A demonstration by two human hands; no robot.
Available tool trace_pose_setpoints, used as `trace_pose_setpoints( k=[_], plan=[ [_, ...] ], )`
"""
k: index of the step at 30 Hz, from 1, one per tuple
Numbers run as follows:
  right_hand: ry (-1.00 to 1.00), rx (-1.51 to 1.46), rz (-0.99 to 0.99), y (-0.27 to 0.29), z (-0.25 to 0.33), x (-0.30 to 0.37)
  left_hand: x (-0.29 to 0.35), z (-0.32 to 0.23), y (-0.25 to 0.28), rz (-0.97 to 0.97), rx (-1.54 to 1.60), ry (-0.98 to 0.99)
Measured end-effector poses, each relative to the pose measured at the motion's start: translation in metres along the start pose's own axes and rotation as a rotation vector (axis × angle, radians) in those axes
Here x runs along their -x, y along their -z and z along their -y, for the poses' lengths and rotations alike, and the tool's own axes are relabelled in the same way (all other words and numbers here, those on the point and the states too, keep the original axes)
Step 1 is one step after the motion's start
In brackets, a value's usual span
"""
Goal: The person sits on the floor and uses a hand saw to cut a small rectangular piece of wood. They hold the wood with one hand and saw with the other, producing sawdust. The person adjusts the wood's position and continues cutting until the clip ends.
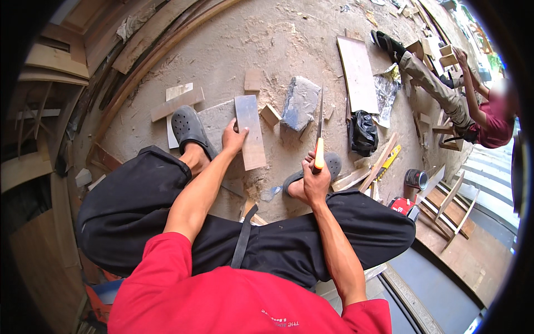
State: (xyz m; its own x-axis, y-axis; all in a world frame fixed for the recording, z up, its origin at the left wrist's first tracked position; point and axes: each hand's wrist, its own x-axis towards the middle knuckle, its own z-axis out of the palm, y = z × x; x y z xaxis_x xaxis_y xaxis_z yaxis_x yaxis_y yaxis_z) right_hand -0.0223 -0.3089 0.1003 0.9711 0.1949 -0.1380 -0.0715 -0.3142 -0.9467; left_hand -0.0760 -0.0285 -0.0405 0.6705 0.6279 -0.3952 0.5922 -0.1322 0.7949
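Observation:
My left hand [235,137] grips the edge of a flat rectangular wooden board [251,136], thumb on its upper face. The board lies lengthwise away from me, beside a grey slab [216,118]. In my right hand [315,182] is a saw with an orange and yellow handle [319,153]. Its long narrow blade [320,114] points away from me, apart from the board. Just left of the blade stands a rough grey block [300,104]. Small wood blocks [271,116] lie between it and the board.
Wood strips [178,104] lie by my left foot. On the right are a pale board [357,75], a black plastic bag [364,132], a yellow level [389,160] and cans [416,178]. A co-worker [473,106] sits at the far right, handling wood pieces. Planks [150,50] line the left.

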Motion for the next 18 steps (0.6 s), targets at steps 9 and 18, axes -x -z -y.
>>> trace_pose_setpoints(
  k=[9,18],
  plan=[
    [0.019,0.041,0.025,0.0,0.008,-0.001,0.046,-0.072,0.006,0.012,-0.567,0.147],
    [0.024,0.03,0.001,0.002,0.006,-0.001,0.045,-0.063,-0.006,0.056,-0.536,0.167]
  ],
)
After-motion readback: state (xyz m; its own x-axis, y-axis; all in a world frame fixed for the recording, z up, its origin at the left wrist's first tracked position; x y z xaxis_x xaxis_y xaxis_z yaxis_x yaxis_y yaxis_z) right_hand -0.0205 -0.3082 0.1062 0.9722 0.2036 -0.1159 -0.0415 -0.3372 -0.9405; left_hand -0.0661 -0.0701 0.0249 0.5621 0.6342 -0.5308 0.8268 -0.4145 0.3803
